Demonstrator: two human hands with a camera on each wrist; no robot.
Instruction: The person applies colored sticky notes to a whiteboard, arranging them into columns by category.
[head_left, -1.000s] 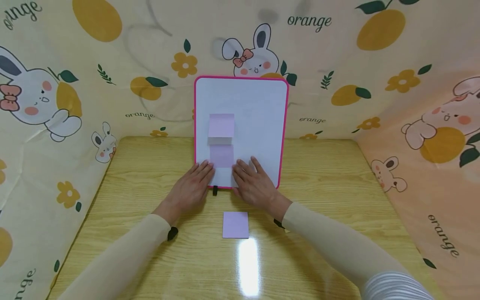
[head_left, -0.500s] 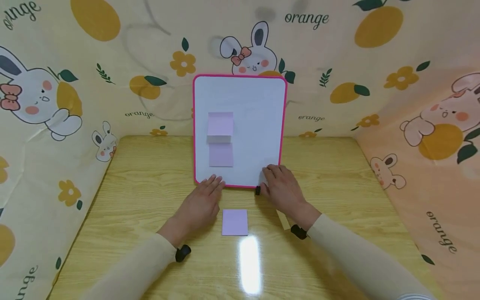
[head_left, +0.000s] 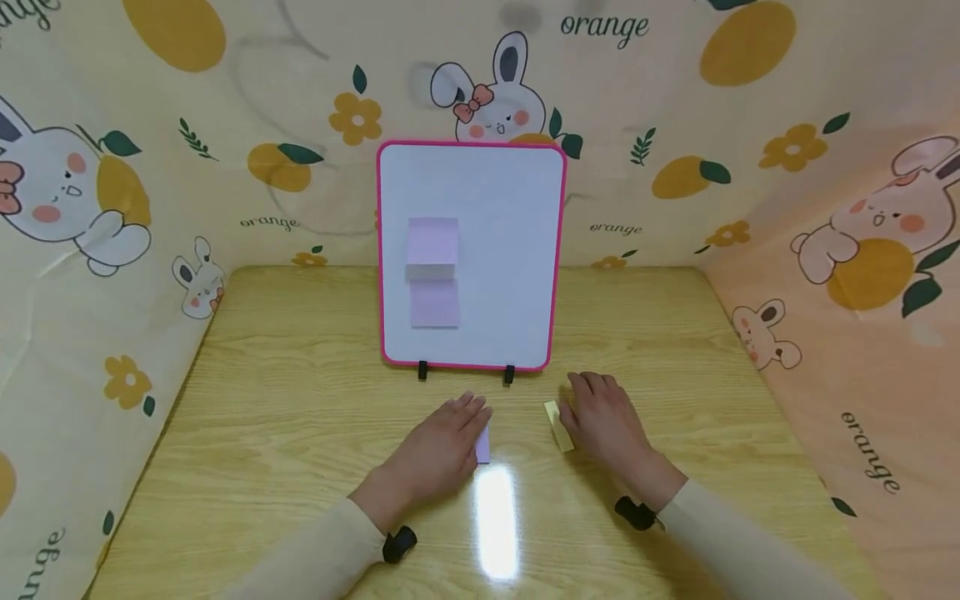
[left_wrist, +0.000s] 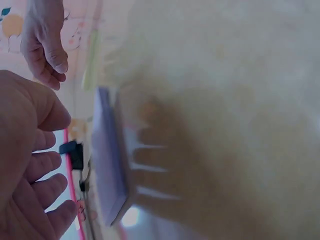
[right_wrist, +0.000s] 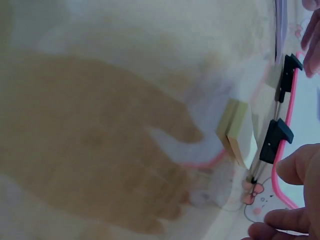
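My left hand [head_left: 438, 446] hovers over a purple sticky note pad [head_left: 482, 446] on the table, covering most of it in the head view. In the left wrist view a gap shows between the relaxed fingers and the pad [left_wrist: 107, 165]. To the right, my right hand [head_left: 607, 421] is above the table beside a narrow yellow sticky note pad [head_left: 558, 426], holding nothing. The right wrist view shows the yellow pad [right_wrist: 242, 132] apart from the thumb. Behind the hands leans a pink-framed whiteboard [head_left: 510, 242] with two purple sticky notes, an upper one [head_left: 432, 242] and a lower one [head_left: 434, 303].
Two black feet, the left one [head_left: 423, 370] and the right one [head_left: 509, 375], support the whiteboard's bottom edge. A patterned cloth [head_left: 300, 100] surrounds the wooden table [head_left: 300, 333] at the back and sides. A bright reflection lies on the tabletop near the front.
Both hands have left the whiteboard's lower edge and drawn back toward the front. The left hand is now over the purple pad, the right beside the yellow pad. The board's notes stay put.
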